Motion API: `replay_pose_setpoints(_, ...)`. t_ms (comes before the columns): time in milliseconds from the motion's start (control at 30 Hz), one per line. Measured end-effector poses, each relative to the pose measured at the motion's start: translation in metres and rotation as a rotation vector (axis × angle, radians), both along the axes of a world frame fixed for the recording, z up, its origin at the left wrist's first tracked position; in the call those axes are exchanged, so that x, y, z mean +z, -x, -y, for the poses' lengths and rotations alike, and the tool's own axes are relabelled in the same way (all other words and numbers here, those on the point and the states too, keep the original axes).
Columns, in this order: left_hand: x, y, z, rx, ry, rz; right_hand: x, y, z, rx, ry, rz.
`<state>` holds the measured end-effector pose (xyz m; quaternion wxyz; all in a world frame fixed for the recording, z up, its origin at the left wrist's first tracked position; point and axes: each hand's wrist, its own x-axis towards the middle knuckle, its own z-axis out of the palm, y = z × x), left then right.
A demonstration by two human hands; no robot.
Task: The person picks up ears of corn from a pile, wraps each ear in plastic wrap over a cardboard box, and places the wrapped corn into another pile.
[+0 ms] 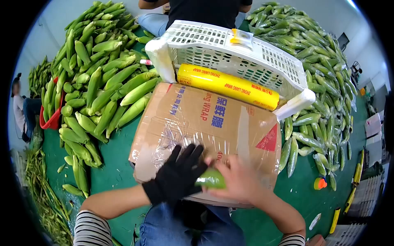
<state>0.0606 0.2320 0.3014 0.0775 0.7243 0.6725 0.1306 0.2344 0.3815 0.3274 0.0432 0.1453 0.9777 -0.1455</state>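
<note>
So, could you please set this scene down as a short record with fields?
Ear of corn: green, shiny, above printed cardboard
Left grip: black-gloved, open, at the ear's left end
Right grip: bare, motion-blurred, over its right end
Behind cardboard: yellow wrap roll, white crate
Left pile: unwrapped green corn
Right pile: corn in clear film

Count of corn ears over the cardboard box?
1. The green ear is at the near side of the cardboard box, between the gloved left hand and the bare right hand. Both partly cover it; anything beneath them is hidden.
</note>
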Motion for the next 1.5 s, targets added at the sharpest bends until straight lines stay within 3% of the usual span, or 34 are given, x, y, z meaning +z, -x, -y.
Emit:
replay_pose_setpoints(100, -0.038, 0.054, -0.072, 0.127, -0.265, -0.128, -0.018, 0.019, -0.028, 0.016, -0.210, -0.323)
replay_pose_setpoints(167, -0.021, 0.091, -0.123, 0.130, -0.440, -0.168, -0.034, 0.032, -0.052, 0.067, -0.279, -0.463)
replay_pose_setpoints(233, -0.035, 0.112, -0.162, -0.095, -0.250, 0.030, -0.038, 0.043, -0.070, 0.103, -0.312, -0.429)
replay_pose_setpoints(300, -0.021, 0.106, -0.190, -0.125, 0.259, -0.070, -0.032, 0.059, -0.079, 0.079, -0.208, -0.335)
replay_pose_setpoints(367, -0.010, 0.097, -0.192, -0.093, 0.327, -0.124, -0.019, 0.072, -0.083, 0.064, -0.103, -0.210)
replay_pose_setpoints(400, -0.006, 0.095, -0.192, -0.078, 0.357, -0.156, -0.021, 0.069, -0.078, 0.112, -0.083, -0.268)
replay_pose_setpoints(500, -0.032, 0.103, -0.187, -0.116, 0.225, -0.132, -0.013, 0.037, -0.038, 0.230, 0.007, -0.002)
replay_pose_setpoints(567, -0.041, 0.107, -0.185, -0.122, 0.150, -0.109, 0.015, 0.009, -0.009, 0.203, 0.271, 0.172)
replay_pose_setpoints(633, -0.029, 0.106, -0.179, -0.103, 0.167, -0.082, 0.000, -0.026, 0.000, 0.259, 0.544, 0.236)
replay_pose_setpoints(700, -0.002, 0.102, -0.171, -0.014, 0.255, 0.069, 0.010, -0.058, 0.013, 0.065, 0.751, 0.217)
replay_pose_setpoints(733, -0.032, 0.105, -0.161, -0.027, -0.240, 0.235, 0.015, -0.073, 0.020, -0.047, 0.843, 0.195)
replay_pose_setpoints(767, -0.027, 0.082, -0.147, 0.144, -0.322, 0.511, 0.010, -0.085, 0.025, -0.304, 1.039, 0.097)
replay_pose_setpoints(800, -0.014, 0.052, -0.122, 0.147, -0.473, 0.675, -0.001, -0.094, 0.031, -0.561, 1.231, -0.016)
replay_pose_setpoints(833, 0.006, 0.027, -0.100, 0.036, -0.332, 0.576, -0.007, -0.096, 0.036, -0.823, 1.424, -0.135)
replay_pose_setpoints(867, 0.005, 0.001, -0.082, -0.153, -0.331, 0.096, 0.003, -0.083, 0.033, -0.949, 1.667, -0.224)
replay_pose_setpoints(900, 0.004, -0.015, -0.068, -0.321, -0.465, 0.244, -0.002, -0.078, 0.035, -0.829, 1.943, -0.209)
replay_pose_setpoints(967, -0.009, -0.009, -0.069, -0.109, -0.611, 0.409, -0.018, -0.070, 0.037, -0.524, 2.463, -0.134)
replay_pose_setpoints(1000, -0.023, -0.007, -0.081, 0.032, -0.666, 0.733, -0.036, -0.061, 0.046, -0.351, 2.690, -0.221)
replay_pose_setpoints(1033, -0.029, -0.015, -0.097, 0.187, -0.670, 1.391, -0.043, -0.041, 0.056, -0.175, 2.872, -0.284)
replay_pose_setpoints(1067, -0.006, -0.011, -0.098, 0.082, -0.492, 1.858, -0.047, -0.018, 0.065, 0.019, 3.045, -0.346)
replay_pose_setpoints(1100, -0.011, -0.005, -0.101, 0.020, -0.405, 2.091, -0.049, -0.004, 0.068, 0.242, 3.199, -0.409)
replay_pose_setpoints(1133, -0.011, 0.000, -0.104, -0.020, -0.310, 2.325, -0.053, 0.000, 0.063, 0.235, 3.175, -0.357)
replay_pose_setpoints(1167, 0.001, 0.001, -0.101, 0.033, -0.318, 2.292, -0.058, 0.004, 0.056, 0.233, 3.148, -0.308)
replay_pose_setpoints(1200, -0.005, 0.009, -0.099, 0.188, -0.365, 2.087, -0.061, 0.005, 0.052, 0.228, 3.127, -0.265)
replay_pose_setpoints(1300, -0.033, 0.040, -0.076, 0.618, -0.451, 1.568, -0.038, -0.042, 0.031, -0.581, 1.926, -0.239)
replay_pose_setpoints(1333, -0.032, 0.040, -0.067, 0.643, -0.439, 1.438, -0.043, -0.046, 0.027, -0.517, 1.409, -0.406)
replay_pose_setpoints(1433, -0.025, 0.024, -0.027, 0.625, -0.311, 1.255, -0.021, -0.074, 0.019, -0.654, 1.017, -0.668)
replay_pose_setpoints(1500, -0.019, 0.002, -0.004, 0.548, -0.037, 1.451, -0.028, -0.093, 0.005, -0.643, 0.671, -0.969)
